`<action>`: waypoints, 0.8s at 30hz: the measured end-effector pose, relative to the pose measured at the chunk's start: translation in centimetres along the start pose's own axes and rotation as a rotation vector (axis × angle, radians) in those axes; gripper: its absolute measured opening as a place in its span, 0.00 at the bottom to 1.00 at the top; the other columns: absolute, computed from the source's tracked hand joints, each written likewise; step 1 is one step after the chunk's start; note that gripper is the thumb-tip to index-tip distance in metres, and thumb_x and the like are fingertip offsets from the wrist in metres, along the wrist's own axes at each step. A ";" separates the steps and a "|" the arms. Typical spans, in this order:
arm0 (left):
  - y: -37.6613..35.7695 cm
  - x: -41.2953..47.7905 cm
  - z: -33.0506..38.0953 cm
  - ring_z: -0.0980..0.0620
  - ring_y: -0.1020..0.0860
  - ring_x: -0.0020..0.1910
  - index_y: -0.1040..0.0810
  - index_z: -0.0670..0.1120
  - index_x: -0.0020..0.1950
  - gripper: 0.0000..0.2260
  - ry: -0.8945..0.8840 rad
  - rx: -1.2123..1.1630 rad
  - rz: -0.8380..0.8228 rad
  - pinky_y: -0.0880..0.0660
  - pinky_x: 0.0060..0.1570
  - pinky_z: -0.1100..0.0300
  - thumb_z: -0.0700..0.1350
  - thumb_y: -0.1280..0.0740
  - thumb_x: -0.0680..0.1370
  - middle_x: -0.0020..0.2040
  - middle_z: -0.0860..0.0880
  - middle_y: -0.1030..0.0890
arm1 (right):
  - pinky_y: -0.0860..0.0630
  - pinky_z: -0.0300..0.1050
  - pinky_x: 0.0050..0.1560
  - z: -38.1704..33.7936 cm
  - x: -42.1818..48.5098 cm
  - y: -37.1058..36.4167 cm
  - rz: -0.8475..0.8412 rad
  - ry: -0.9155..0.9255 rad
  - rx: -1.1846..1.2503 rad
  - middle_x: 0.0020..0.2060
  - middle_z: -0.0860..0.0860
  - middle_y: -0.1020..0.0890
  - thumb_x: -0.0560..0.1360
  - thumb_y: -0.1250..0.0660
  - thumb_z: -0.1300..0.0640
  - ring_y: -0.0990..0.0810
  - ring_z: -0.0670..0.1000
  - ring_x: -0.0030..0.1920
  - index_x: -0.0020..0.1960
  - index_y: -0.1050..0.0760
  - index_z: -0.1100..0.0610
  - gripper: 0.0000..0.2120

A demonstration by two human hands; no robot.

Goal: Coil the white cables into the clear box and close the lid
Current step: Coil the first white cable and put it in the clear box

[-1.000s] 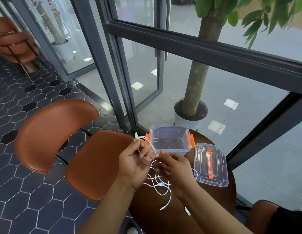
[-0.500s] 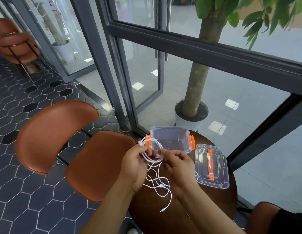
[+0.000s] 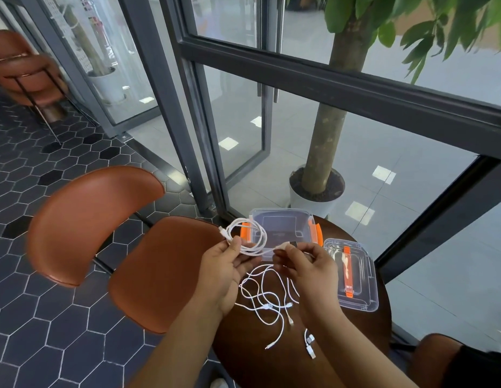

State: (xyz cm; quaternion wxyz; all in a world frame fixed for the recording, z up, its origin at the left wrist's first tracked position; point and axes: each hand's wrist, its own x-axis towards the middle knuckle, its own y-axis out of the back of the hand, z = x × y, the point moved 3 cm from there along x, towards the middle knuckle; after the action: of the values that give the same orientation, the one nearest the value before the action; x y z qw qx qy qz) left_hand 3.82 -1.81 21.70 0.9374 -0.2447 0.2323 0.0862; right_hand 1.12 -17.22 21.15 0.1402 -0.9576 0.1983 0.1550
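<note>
The left hand [image 3: 224,264] pinched the looped white cable [image 3: 253,238] between thumb and curled fingers, holding its loops together at their lower edge. The right hand [image 3: 308,267] gripped the same cable's straight tail near its plug, fingers curled round it. The loops hung in the air just in front of the clear box [image 3: 283,228], covering part of its left orange latch [image 3: 245,229]. The box stood open at the far edge of the round dark table [image 3: 367,334]. Its lid [image 3: 353,278] lay flat just to the right of it, with an orange strip along the middle.

More loose white cables [image 3: 267,301] lay tangled on the table below and between the 2 hands, and the right forearm crossed over some of them, so their full run could not be seen. 2 plug ends lay near the table's near edge, beside that forearm.

A brown chair [image 3: 148,261] stood against the table's left side on dark hexagonal floor tiles [image 3: 48,331]. Behind the table ran a dark window frame [image 3: 355,88], and beyond the glass a tree trunk [image 3: 330,130] rose from a white pot [image 3: 299,203]. Another brown chair [image 3: 22,74] stood far to the left.

A faint mark on the box floor and printed sheets on the far glass door [image 3: 84,37] were too blurred to read.
</note>
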 end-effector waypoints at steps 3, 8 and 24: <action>0.0 0.1 0.0 0.46 0.14 0.41 0.22 0.36 0.47 0.10 -0.016 -0.001 -0.014 0.16 0.43 0.53 0.38 0.40 0.84 0.43 0.38 0.16 | 0.16 0.48 0.42 0.2 0.2 0.4 0.010 -0.039 0.067 0.40 0.61 0.13 0.78 0.31 0.64 0.12 0.59 0.43 0.52 0.23 0.68 0.07; -0.6 -0.7 -0.7 0.39 0.14 0.49 0.21 0.31 0.52 0.12 -0.062 0.156 -0.106 0.16 0.48 0.51 0.39 0.39 0.83 0.50 0.33 0.15 | 0.17 0.47 0.40 0.9 0.7 1.3 0.025 -0.140 0.166 0.42 0.63 0.14 0.79 0.32 0.63 0.13 0.59 0.42 0.52 0.21 0.66 0.06; -1.0 -1.8 -0.5 0.41 0.14 0.43 0.19 0.32 0.55 0.10 0.105 0.365 -0.220 0.17 0.36 0.58 0.38 0.36 0.82 0.49 0.36 0.14 | 0.18 0.41 0.40 -0.9 2.2 0.9 -0.668 -0.353 0.030 0.49 0.62 0.15 0.71 0.30 0.70 0.15 0.57 0.46 0.55 0.16 0.64 0.13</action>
State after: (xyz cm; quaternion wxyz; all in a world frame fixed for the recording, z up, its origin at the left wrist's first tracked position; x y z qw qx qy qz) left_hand 2.38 -3.03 22.63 0.9566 -0.0989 0.2644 -0.0730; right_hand 2.91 -19.08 21.02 0.2291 -0.9259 -0.1501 0.2603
